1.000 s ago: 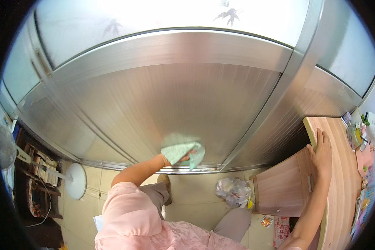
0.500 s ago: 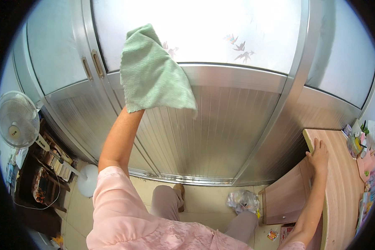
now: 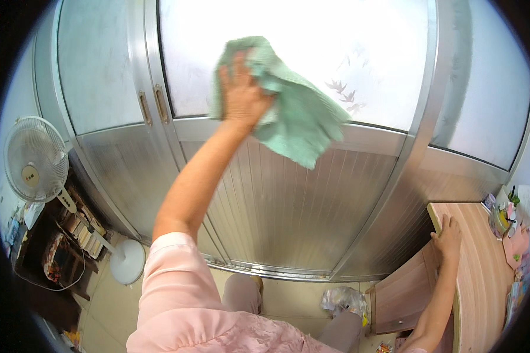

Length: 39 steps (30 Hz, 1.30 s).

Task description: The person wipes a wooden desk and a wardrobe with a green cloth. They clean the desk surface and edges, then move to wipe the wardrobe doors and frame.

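Green cloth point(image 3: 294, 117) under left hand point(image 3: 241, 94), pressed against glass door point(image 3: 359, 53)

Left hand point(image 3: 241, 94) covers part of the green cloth point(image 3: 288, 106); its palm faces the glass, so the grip is not readable. Glass pane point(image 3: 347, 53) blown out white; nothing resolvable behind it. Small items at the far right end of the wooden desk point(image 3: 483, 259) are too small and rim-cut to identify; shelf clutter point(image 3: 59, 253) below the fan point(image 3: 35, 159) is dark, indistinct.
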Each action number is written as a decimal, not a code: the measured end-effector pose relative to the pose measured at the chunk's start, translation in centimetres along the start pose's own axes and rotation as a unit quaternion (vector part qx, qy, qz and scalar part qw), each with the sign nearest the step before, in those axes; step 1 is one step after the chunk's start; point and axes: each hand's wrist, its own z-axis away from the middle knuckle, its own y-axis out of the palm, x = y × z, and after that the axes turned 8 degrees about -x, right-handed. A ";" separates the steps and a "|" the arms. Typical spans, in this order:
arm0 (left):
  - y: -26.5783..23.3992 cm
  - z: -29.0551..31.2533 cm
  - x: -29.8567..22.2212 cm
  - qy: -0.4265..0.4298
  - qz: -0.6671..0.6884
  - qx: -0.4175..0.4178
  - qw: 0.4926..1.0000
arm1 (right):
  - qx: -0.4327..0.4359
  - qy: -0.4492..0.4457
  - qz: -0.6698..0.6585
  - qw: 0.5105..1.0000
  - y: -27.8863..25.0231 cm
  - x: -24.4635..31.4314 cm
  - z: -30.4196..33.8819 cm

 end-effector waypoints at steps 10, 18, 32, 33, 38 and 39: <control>2.5 4.7 13.2 -0.202 -0.202 0.050 0.957 | 0.008 0.025 -0.004 1.000 -0.4 0.6 0.4; 0.5 -5.9 -8.6 0.140 0.036 0.062 0.988 | 0.032 0.027 0.008 0.999 -0.8 0.7 0.2; 0.8 2.6 13.0 -0.240 -0.120 0.009 0.963 | 0.022 0.022 -0.005 1.000 -0.8 0.9 0.2; 0.2 4.6 13.0 -0.311 -0.018 -0.005 0.950 | 0.016 0.020 -0.004 1.000 -0.3 0.7 0.4; -2.6 18.0 11.8 -0.450 0.448 -0.063 0.770 | 0.010 0.024 0.015 1.000 0.5 0.8 0.0; -2.5 20.3 11.0 -0.480 0.476 -0.044 0.736 | 0.016 0.026 0.011 0.999 0.2 0.9 0.0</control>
